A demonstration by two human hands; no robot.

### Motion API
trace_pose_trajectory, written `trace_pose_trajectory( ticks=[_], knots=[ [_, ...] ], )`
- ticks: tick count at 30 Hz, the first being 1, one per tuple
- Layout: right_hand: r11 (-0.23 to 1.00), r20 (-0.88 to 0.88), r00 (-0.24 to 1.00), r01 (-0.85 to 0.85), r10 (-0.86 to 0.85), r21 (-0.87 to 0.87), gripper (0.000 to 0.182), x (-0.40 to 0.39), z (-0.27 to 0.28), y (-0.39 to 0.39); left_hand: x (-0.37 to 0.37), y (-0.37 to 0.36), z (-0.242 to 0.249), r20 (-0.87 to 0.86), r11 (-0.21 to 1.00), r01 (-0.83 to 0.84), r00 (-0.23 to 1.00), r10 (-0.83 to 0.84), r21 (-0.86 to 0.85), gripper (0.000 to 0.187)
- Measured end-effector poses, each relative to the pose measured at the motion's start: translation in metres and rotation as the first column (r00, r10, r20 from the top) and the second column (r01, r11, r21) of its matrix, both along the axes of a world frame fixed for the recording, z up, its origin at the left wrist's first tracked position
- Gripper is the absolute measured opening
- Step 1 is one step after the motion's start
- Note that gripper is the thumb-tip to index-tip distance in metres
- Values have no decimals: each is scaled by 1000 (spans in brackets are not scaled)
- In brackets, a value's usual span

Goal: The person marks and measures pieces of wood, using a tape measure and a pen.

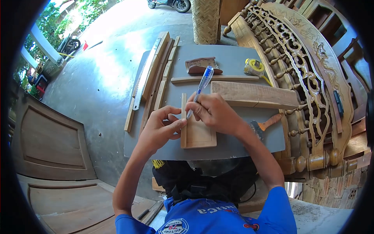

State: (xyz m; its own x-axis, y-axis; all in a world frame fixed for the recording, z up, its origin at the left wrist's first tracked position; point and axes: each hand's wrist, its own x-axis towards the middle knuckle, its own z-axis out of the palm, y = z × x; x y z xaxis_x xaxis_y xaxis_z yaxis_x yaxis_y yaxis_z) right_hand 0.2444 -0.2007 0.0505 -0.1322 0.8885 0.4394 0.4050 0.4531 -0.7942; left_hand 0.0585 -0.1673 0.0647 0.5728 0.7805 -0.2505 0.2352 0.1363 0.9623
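Observation:
My right hand [218, 113] is closed round a blue-and-clear ballpoint pen [205, 79], its tip pointing down at a narrow wooden strip [184, 137]. That strip lies along the left side of a small flat wooden board [203, 137], which has pencil-like lines near its edges. With thumb and fingers bent together, my left hand [157, 126] pinches the strip from the left, close to the pen tip. My right hand covers the upper part of the board. Beyond my hands a thin wooden stick [222, 78] lies crosswise, beside a thick wooden block [253, 93].
On the grey work board [233, 58] are a yellow tape measure [254, 67], a paintbrush [270, 121] and a brown curved piece [200, 65]. Left are long wooden strips [157, 70] and a steel ruler [146, 74]. Carved wooden furniture [292, 50] stands close at right.

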Motion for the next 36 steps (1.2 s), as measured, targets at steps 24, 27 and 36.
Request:
trace_pose_trajectory(
  ticks=[24, 27, 36],
  knots=[
    [854, 218, 834, 521, -507, -10, 59, -57, -20, -83, -21, 15, 31, -162, 920, 32, 986, 35, 390, 30],
    [958, 297, 925, 273, -236, -90, 58, -23, -8, -86, -20, 19, 33, -189, 919, 87, 982, -14, 384, 30],
    [965, 257, 955, -82, 147, -249, 53, 23, 2, -86, -12, 13, 24, -258, 946, 271, 941, -220, 178, 37]
  ],
)
